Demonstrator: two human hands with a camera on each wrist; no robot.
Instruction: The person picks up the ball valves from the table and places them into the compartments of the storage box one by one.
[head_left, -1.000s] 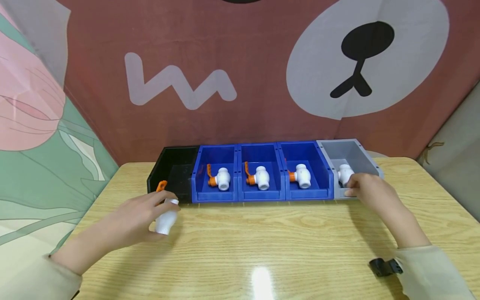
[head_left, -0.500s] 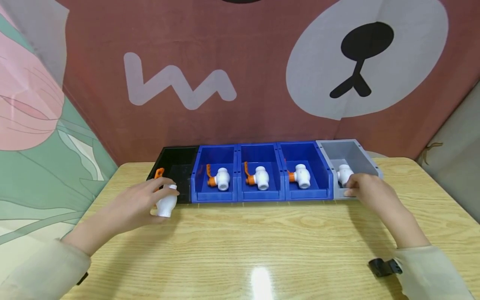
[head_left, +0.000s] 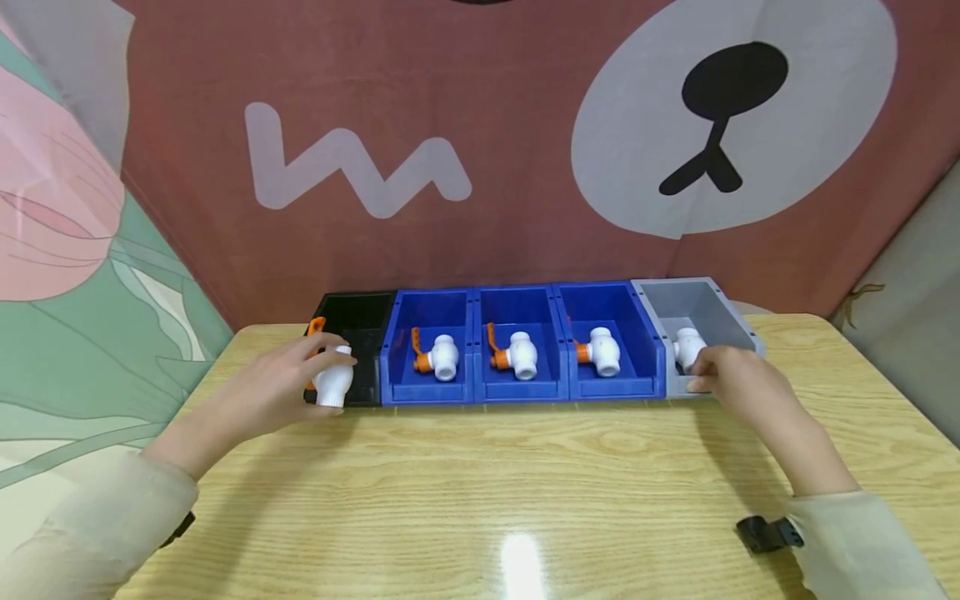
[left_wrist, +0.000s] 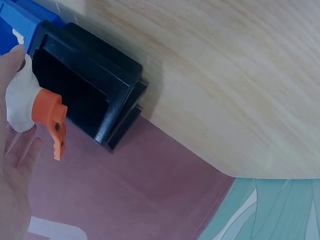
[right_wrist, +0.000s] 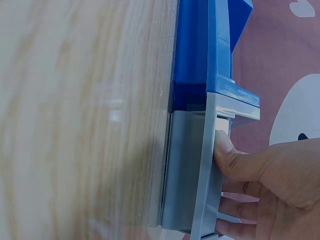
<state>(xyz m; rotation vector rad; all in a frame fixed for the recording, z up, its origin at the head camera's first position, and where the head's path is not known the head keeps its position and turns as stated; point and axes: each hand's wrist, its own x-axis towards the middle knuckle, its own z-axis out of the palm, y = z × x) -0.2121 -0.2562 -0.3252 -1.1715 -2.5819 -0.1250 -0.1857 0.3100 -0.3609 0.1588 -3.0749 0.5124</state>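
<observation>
My left hand (head_left: pixel 262 387) grips a white ball valve (head_left: pixel 334 382) with an orange handle (left_wrist: pixel 50 107), thumb below and fingers above. This valve is at the front of the black bin (head_left: pixel 362 307), overlapping it in the head view. At the far right, my right hand (head_left: pixel 750 385) reaches over the front of the grey bin (head_left: pixel 678 293). Its thumb and fingers pinch another white ball valve (head_left: pixel 687 348) there, partly hidden by the hand. In the right wrist view, the thumb (right_wrist: pixel 237 162) lies along the grey rim, with the fingers inside the bin.
Three blue bins (head_left: pixel 437 307) stand in a row between the black and grey ones. Each has a white ball valve (head_left: pixel 445 357) with orange parts inside. The wooden table (head_left: pixel 465 483) stretches in front; a printed cloth (head_left: pixel 495 233) hangs behind.
My left hand has moved away from me and slightly upward in view, bringing its ball valve from over the table to the black bin's front. The right hand has stayed put.
</observation>
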